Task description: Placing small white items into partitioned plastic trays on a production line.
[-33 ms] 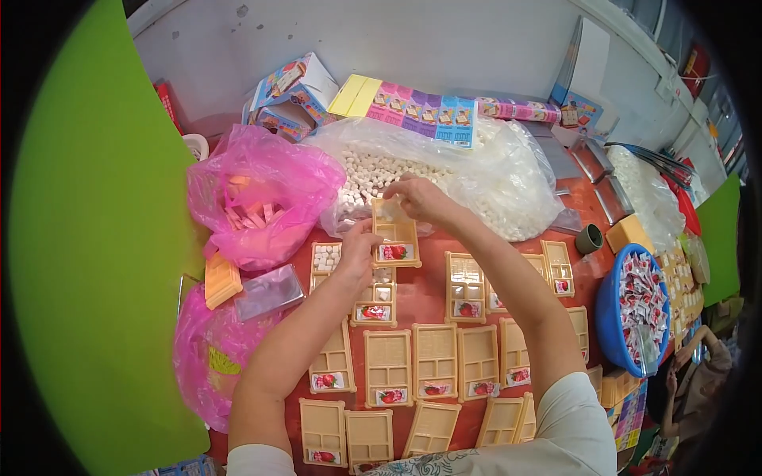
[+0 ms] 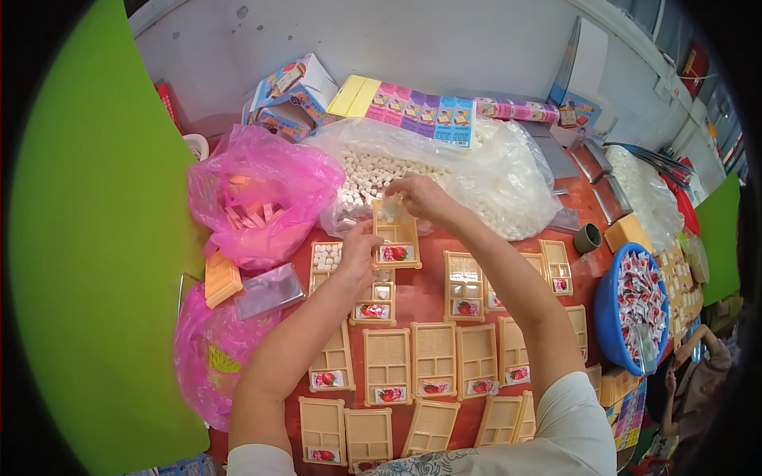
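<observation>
Both hands [image 2: 362,251] [image 2: 421,197] near each other, right one farther forward

Worn on the upper body: one near-white shirt [image 2: 516,460], short-sleeved. Right sleeve [image 2: 573,420] plain, ending above the elbow; left sleeve [image 2: 260,460] matches. Front bears a print [image 2: 429,462] of curling dark lines (from where I stand, the motif is partly cut off). Left hand [image 2: 361,252] and right hand [image 2: 421,198] bare, forearms likewise.

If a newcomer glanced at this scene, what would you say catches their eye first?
Probably the large green panel filling the left side, then the upper pink bag beside it. Toward the right, a blue basin heaped with packets stands out. In the middle, the left hand holds a beige tray.
</observation>
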`<action>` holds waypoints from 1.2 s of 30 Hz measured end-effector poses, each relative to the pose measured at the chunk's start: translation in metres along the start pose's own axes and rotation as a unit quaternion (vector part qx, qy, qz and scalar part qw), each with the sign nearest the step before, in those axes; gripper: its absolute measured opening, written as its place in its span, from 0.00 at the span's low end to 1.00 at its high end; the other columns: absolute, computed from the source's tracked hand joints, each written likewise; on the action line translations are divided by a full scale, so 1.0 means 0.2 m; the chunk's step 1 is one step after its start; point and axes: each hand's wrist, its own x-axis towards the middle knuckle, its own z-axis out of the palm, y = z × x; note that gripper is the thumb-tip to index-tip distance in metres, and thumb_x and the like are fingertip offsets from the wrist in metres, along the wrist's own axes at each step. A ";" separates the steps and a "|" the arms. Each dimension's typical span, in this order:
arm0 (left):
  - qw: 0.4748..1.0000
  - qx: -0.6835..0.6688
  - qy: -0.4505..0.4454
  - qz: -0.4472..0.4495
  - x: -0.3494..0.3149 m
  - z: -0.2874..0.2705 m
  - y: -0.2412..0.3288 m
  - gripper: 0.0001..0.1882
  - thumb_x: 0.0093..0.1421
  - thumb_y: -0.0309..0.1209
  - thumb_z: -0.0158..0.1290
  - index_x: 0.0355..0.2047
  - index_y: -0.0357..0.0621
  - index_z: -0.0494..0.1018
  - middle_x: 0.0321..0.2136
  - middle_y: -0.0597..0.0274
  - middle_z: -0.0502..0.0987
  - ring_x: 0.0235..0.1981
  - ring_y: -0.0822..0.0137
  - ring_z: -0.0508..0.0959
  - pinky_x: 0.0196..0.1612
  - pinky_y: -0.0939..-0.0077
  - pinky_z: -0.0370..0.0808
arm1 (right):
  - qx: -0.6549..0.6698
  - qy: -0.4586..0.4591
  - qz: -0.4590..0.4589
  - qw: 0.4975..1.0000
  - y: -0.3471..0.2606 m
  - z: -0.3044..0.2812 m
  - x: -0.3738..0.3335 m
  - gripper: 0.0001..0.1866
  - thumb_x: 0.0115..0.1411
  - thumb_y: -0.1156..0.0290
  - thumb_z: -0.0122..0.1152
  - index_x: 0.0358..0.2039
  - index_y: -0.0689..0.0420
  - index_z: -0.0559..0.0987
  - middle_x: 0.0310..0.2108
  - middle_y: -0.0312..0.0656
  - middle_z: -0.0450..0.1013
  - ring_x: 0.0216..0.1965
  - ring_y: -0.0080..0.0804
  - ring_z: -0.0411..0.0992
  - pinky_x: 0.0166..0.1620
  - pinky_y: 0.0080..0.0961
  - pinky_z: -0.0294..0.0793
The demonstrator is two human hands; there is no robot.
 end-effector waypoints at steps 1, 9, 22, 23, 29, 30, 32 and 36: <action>1.000 0.004 -0.004 0.004 -0.02 0.02 0.00 0.23 0.48 0.12 0.41 0.47 0.30 0.64 0.40 0.50 0.72 0.40 0.63 0.75 0.45 0.71 0.74 | 0.021 -0.006 0.034 0.999 -0.01 -0.03 -0.01 0.16 0.48 0.76 0.51 0.39 0.54 0.78 0.31 0.51 0.73 0.35 0.47 0.73 0.40 0.36 0.72; 1.000 0.004 0.007 0.008 -0.17 0.09 -0.03 0.23 0.48 0.13 0.42 0.48 0.31 0.65 0.40 0.54 0.72 0.42 0.65 0.73 0.48 0.74 0.71 | 0.047 0.014 0.025 0.998 -0.05 -0.05 -0.06 0.16 0.48 0.78 0.50 0.38 0.55 0.78 0.33 0.51 0.75 0.34 0.46 0.75 0.40 0.36 0.73; 0.997 -0.061 0.006 -0.045 -0.43 0.21 -0.07 0.27 0.47 0.13 0.42 0.51 0.32 0.62 0.42 0.54 0.71 0.42 0.66 0.71 0.49 0.74 0.69 | 0.103 -0.097 0.132 0.981 0.02 -0.09 -0.30 0.14 0.53 0.66 0.55 0.38 0.61 0.77 0.32 0.49 0.74 0.37 0.42 0.72 0.41 0.33 0.69; 0.997 -0.063 0.005 -0.050 -0.44 0.21 -0.08 0.27 0.47 0.13 0.42 0.51 0.32 0.62 0.42 0.54 0.71 0.42 0.66 0.71 0.49 0.74 0.69 | 0.103 -0.100 0.138 0.980 0.04 -0.07 -0.34 0.14 0.53 0.66 0.55 0.38 0.61 0.77 0.32 0.49 0.74 0.37 0.42 0.72 0.41 0.33 0.69; 0.999 0.001 0.023 -0.049 -0.54 0.23 -0.14 0.28 0.48 0.14 0.43 0.53 0.29 0.59 0.40 0.56 0.70 0.40 0.70 0.69 0.48 0.78 0.65 | 0.114 -0.084 0.107 0.984 0.04 0.01 -0.47 0.11 0.50 0.68 0.57 0.33 0.60 0.78 0.28 0.49 0.74 0.31 0.41 0.74 0.36 0.33 0.71; 0.998 0.017 0.020 -0.059 -0.55 0.23 -0.14 0.29 0.49 0.15 0.44 0.54 0.28 0.58 0.41 0.58 0.69 0.37 0.72 0.68 0.45 0.80 0.64 | 0.109 -0.088 0.117 0.983 0.06 0.03 -0.48 0.11 0.50 0.68 0.58 0.33 0.60 0.79 0.28 0.50 0.74 0.31 0.41 0.74 0.36 0.33 0.71; 0.998 0.027 0.012 -0.060 -0.60 0.24 -0.12 0.28 0.49 0.15 0.45 0.54 0.28 0.58 0.41 0.58 0.69 0.35 0.72 0.68 0.43 0.80 0.64 | 0.106 -0.092 0.129 0.982 0.06 0.05 -0.49 0.11 0.50 0.68 0.58 0.32 0.60 0.79 0.28 0.50 0.74 0.31 0.41 0.74 0.36 0.32 0.71; 0.997 0.056 0.003 -0.057 -0.64 0.20 -0.14 0.27 0.50 0.17 0.44 0.53 0.29 0.59 0.43 0.58 0.69 0.39 0.72 0.69 0.46 0.80 0.65 | 0.044 -0.080 0.145 0.985 0.05 0.09 -0.47 0.11 0.51 0.67 0.58 0.32 0.60 0.79 0.31 0.51 0.75 0.34 0.45 0.74 0.37 0.35 0.72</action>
